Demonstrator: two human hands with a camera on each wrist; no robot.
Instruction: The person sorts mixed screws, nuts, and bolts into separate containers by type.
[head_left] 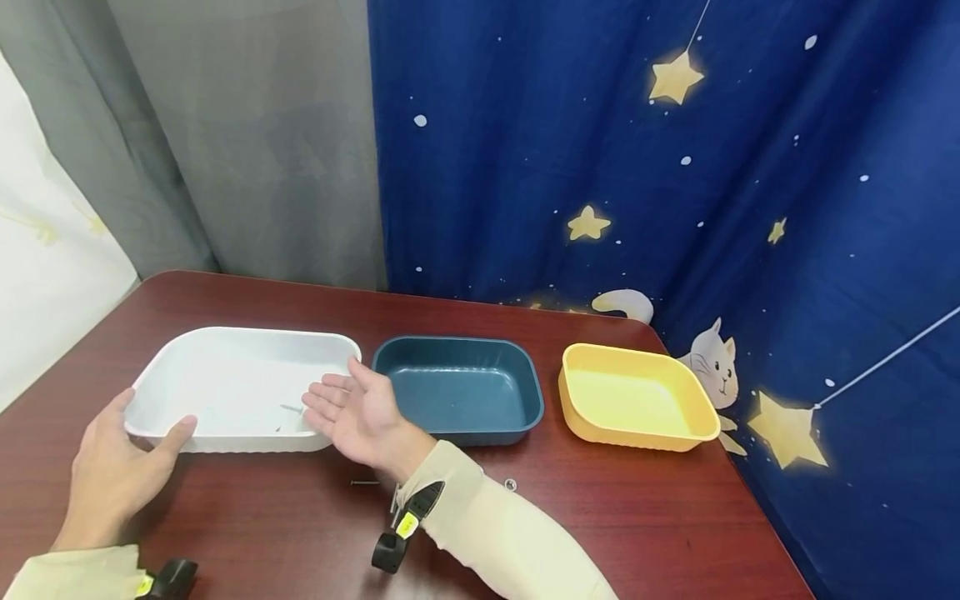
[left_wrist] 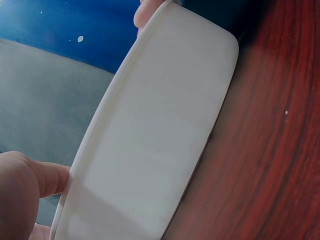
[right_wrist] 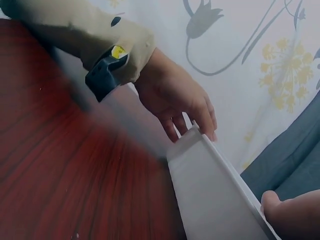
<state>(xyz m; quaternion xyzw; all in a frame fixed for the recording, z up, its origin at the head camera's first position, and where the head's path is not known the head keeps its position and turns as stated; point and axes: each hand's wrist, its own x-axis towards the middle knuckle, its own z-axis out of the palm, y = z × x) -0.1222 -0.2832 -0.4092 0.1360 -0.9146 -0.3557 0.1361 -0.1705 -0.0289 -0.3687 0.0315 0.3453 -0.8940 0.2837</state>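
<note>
A white plastic basin [head_left: 225, 443] stands at the left of the table, with a few small metal pieces on its floor, one of them a thin screw [head_left: 291, 408]. My left hand [head_left: 120, 467] holds its near left corner, thumb over the front rim and fingers along the left side. At the basin's right end, my right hand [head_left: 363, 417] is turned palm up with fingers straight and pointing inward over the rim. In the right wrist view, the right thumb [right_wrist: 290, 210] lies at the rim, and the left hand [right_wrist: 175, 95] grips the far corner.
Just right of the white basin sits a dark blue basin [head_left: 457, 437], and a yellow basin [head_left: 637, 433] stands farther right. On the reddish-brown table [head_left: 660, 517] lie a screw [head_left: 364, 482] and a small round metal nut [head_left: 511, 484] near the right forearm. Curtains hang behind.
</note>
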